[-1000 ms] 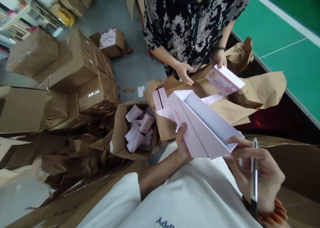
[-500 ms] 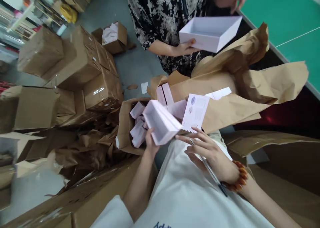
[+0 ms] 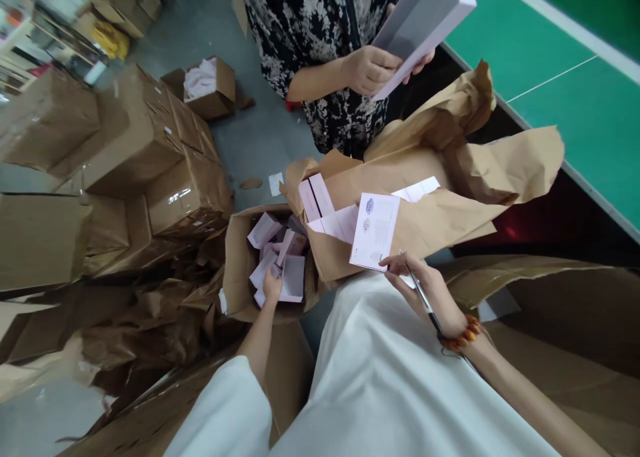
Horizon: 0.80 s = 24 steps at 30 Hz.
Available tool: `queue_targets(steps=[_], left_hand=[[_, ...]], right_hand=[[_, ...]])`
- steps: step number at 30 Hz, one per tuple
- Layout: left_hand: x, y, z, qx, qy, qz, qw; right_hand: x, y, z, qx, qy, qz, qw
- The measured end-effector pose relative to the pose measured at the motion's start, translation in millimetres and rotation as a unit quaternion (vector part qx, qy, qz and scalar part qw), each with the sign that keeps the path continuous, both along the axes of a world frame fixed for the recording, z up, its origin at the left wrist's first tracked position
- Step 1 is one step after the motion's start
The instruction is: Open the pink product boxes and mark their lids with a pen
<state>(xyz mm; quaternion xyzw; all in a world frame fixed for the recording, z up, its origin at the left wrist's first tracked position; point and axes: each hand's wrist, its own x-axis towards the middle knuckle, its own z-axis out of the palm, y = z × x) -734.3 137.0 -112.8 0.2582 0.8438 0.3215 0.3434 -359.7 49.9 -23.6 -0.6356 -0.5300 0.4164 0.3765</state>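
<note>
My left hand reaches into an open carton and is closed on the edge of a pale pink box among several similar ones. Part of its grip is hidden by the boxes. A slim silver-and-black pen-like tool lies between the fingers of my right hand. The fingertips of that hand touch the lower corner of a printed white box. This box rests on brown wrapping paper, with a pink box with a dark stripe to its left.
Across from me a person in a patterned shirt holds a long pale box in both hands. Taped cartons are stacked at left. A green surface lies at the upper right, and a large open carton stands at right.
My left hand has lowered the pale box into the carton. My right hand has closed in on the printed box's corner. The other person has tilted their box up and grips it with both hands.
</note>
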Motion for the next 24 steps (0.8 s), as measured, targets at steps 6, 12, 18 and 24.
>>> queue_targets(steps=[6,12,18,24], left_hand=[[99.6,11.4,5.6,0.108,-0.015,-0.151,0.982],[187.6,16.4,23.3,0.021,-0.179,-0.34,0.923],[198.7,13.6,39.9,0.017,-0.211,-0.329,0.92],[203.7,4.1,97.7,0.074,-0.335,-0.325,0.881]], right_hand=[[-0.3,26.7,-53.8,-0.045,-0.017,-0.112,0.993],[-12.4,53.1,-88.4,-0.057,0.011,-0.16,0.985],[-13.8,46.0,-62.1,0.0,0.09,-0.2,0.976],[4.2,21.9,-8.7,0.049,0.134,-0.268,0.953]])
